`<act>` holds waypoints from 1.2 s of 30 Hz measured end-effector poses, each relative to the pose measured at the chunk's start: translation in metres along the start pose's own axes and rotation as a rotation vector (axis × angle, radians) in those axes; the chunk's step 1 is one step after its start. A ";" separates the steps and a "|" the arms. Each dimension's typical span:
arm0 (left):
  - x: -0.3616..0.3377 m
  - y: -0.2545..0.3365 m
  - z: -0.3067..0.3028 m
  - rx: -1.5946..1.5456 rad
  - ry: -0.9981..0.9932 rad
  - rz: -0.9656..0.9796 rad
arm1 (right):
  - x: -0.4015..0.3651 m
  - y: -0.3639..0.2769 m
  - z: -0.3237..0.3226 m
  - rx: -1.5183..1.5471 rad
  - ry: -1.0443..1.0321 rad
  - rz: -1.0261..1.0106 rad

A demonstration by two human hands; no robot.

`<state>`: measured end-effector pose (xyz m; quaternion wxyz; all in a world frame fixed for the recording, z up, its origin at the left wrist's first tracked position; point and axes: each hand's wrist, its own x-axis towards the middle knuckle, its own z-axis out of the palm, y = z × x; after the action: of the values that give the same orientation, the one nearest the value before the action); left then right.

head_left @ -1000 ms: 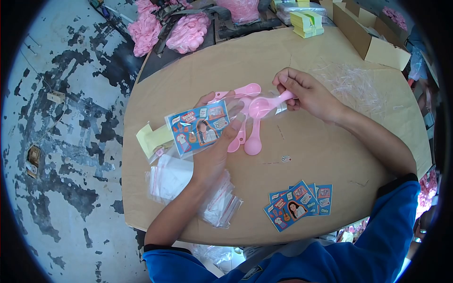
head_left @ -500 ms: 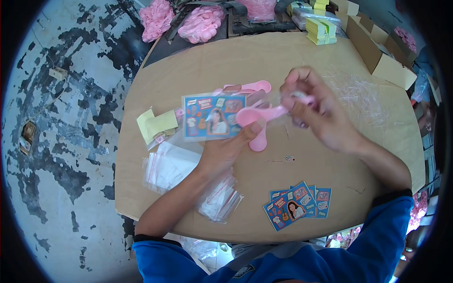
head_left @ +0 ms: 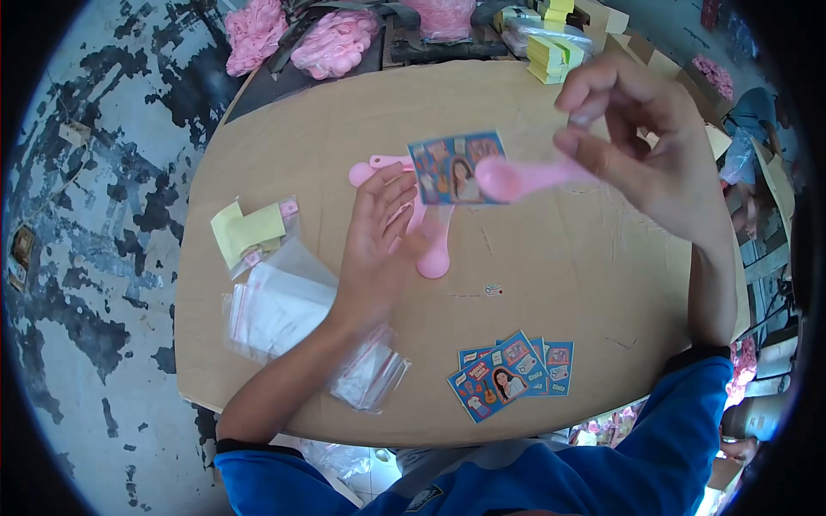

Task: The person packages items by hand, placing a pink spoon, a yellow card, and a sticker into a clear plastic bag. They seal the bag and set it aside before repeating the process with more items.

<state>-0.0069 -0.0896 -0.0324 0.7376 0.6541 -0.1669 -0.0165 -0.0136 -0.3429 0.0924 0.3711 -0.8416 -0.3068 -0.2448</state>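
My right hand (head_left: pixel 650 146) is raised over the right side of the table, its fingers curled around the handle end of a pink spoon (head_left: pixel 512 179). The spoon's bowl overlaps a blue printed card (head_left: pixel 437 168) with a portrait on it, which hangs in the air just left of the hand. To the left of that card, my left hand (head_left: pixel 374 232) has its fingers extended and holds nothing; its thumb side is blurred. Several more pink spoons (head_left: pixel 434 258) lie on the table behind and beside my left hand, partly hidden by it and the card.
Clear plastic bags (head_left: pixel 280 301) lie at the table's left, beside yellow paper slips (head_left: pixel 249 232). Several blue cards (head_left: pixel 503 378) are fanned near the front edge. Bundled pink items (head_left: pixel 335 43) and yellow paper stacks (head_left: pixel 551 58) sit beyond the far edge. A person (head_left: pixel 750 120) is at far right.
My left hand has let go of the card in its clear sleeve and opened. My right hand has moved up and right, away from my left, with the spoon; the card has shifted right too.
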 end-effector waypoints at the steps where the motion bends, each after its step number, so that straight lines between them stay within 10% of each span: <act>1: -0.001 -0.003 0.000 0.105 -0.048 0.064 | -0.001 -0.001 -0.004 0.011 0.022 -0.014; 11: -0.010 0.003 0.007 0.380 -0.390 0.142 | -0.010 -0.016 0.036 0.584 -0.261 0.332; 19: -0.014 0.008 0.008 0.014 -0.400 -0.092 | -0.008 -0.009 0.049 0.742 -0.057 0.140; 26: -0.006 0.004 0.004 -0.112 -0.297 -0.162 | -0.018 -0.036 0.021 1.269 -1.281 -0.502; 30: -0.006 0.016 0.006 -0.255 -0.238 -0.306 | -0.011 -0.012 0.048 1.004 -1.029 -0.565; 32: -0.011 0.010 0.007 -0.198 -0.234 -0.293 | -0.008 -0.008 0.070 0.500 -0.230 -0.148; 34: -0.010 0.009 0.001 -0.108 -0.287 -0.302 | -0.005 -0.007 0.076 0.231 0.081 0.060; 36: -0.008 0.010 -0.002 -0.016 -0.407 -0.358 | -0.006 0.000 0.072 0.247 -0.107 0.148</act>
<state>-0.0156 -0.0840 -0.0245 0.6794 0.6506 -0.1933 -0.2789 -0.0047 -0.2890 0.0453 0.4720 -0.8217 -0.2908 -0.1319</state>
